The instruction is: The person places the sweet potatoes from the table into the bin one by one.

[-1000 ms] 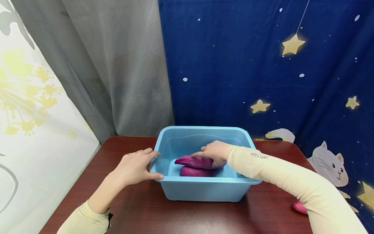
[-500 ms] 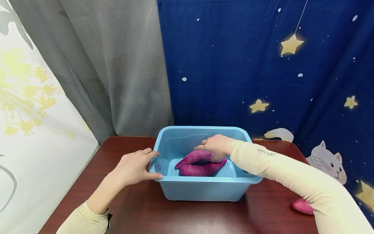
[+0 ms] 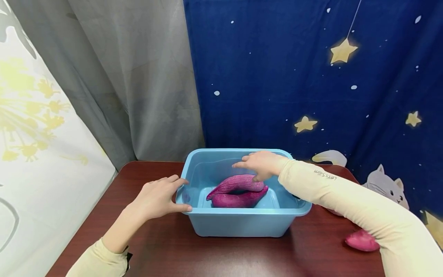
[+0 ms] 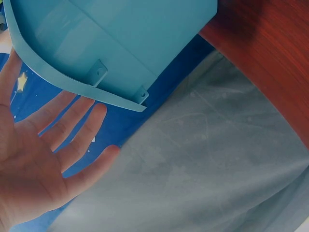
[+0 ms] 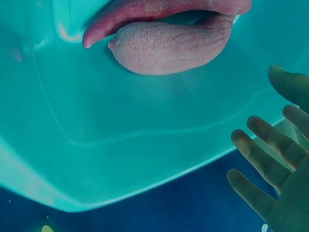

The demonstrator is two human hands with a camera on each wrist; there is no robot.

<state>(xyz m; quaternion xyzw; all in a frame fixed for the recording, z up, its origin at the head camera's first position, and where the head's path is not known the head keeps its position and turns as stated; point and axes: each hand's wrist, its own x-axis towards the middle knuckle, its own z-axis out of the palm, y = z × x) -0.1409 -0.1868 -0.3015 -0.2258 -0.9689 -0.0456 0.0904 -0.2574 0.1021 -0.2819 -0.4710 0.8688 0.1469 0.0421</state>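
Note:
A light blue plastic tub (image 3: 243, 222) stands on the table. Inside lie two purple sweet potatoes: the back one (image 3: 238, 182) curves against the front one (image 3: 235, 201). My left hand (image 3: 157, 198) rests its thumb and fingertips on the tub's left rim; the left wrist view shows the fingers (image 4: 72, 125) fairly straight at the rim. Over the tub's right half hovers my right hand (image 3: 264, 164), fingers spread, holding nothing. The right wrist view shows a gap between that hand and the back sweet potato (image 5: 169, 47).
On the table's right side lies another purple sweet potato (image 3: 362, 241), partly behind the right sleeve (image 3: 346, 196). The reddish-brown table (image 3: 152, 246) ends at curtains: a grey one (image 3: 155, 84) and a dark blue one (image 3: 256, 84) with stars and a cat.
My right hand has let go of the back sweet potato, which now lies behind the front one, and has risen back and right. My left hand stays on the rim.

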